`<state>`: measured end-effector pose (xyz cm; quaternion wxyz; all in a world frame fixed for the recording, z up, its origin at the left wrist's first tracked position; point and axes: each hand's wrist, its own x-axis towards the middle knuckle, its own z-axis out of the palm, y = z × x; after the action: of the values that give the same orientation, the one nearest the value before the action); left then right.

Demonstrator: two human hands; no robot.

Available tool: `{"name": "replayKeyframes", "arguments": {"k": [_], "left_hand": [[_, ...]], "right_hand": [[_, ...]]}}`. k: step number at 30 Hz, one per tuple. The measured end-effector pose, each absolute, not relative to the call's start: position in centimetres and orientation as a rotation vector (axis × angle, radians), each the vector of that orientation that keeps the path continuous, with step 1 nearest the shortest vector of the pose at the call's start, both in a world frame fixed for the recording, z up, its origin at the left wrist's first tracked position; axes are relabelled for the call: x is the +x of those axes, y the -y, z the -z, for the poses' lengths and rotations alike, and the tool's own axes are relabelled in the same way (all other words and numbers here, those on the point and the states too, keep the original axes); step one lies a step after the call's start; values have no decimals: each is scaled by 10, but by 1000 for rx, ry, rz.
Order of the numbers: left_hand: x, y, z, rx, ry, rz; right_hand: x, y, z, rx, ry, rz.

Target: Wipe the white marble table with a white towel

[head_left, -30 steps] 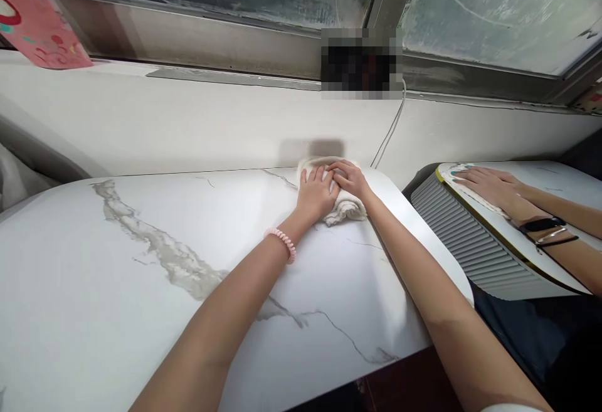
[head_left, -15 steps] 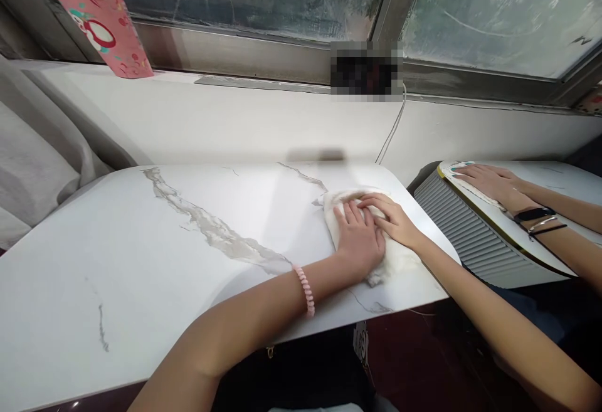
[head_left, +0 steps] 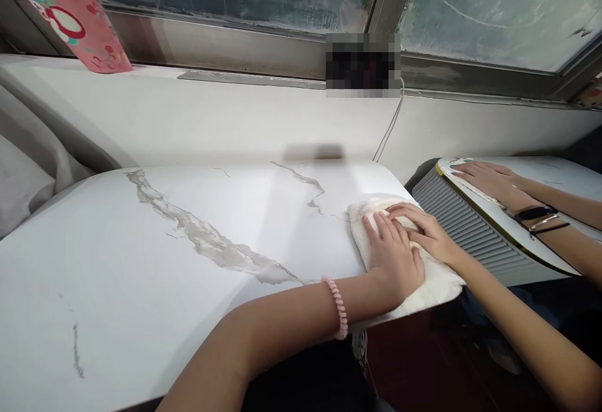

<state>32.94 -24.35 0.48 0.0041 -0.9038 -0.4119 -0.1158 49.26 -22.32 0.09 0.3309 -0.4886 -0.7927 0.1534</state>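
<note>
Over the last second we see the cloth (head_left: pixel 435 291) shift from the wall (head_left: pixel 211 117) side to the right front corner of the table (head_left: pixel 117 274); we judge the work has carried over to that end. Left hand (head_left: pixel 392 263) lies flat on it, fingers apart; right hand (head_left: pixel 430 235) rests just beside, fingers loosely stretched. Neither grip looks clamped, though the right palm is partly hidden. Cloth is off-white, soft-looking, spread flatter than before, reaching the front edge.
</note>
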Motion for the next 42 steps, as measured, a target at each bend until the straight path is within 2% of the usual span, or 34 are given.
{"name": "replayKeyframes", "arguments": {"k": [16,24,33,42], "left_hand": [[377,113,12,-2938,1353,617],[386,70,16,-2909,1391,779],[378,75,18,-2902,1367,778],[353,105,17,-2953,1225,739]], "right_hand": [[534,97,6,-1411,2157,-34],[549,52,15,-1553,2014,50],[558,45,29,-1645,1997,53],[530,103,24,-1578,1851,41]]}}
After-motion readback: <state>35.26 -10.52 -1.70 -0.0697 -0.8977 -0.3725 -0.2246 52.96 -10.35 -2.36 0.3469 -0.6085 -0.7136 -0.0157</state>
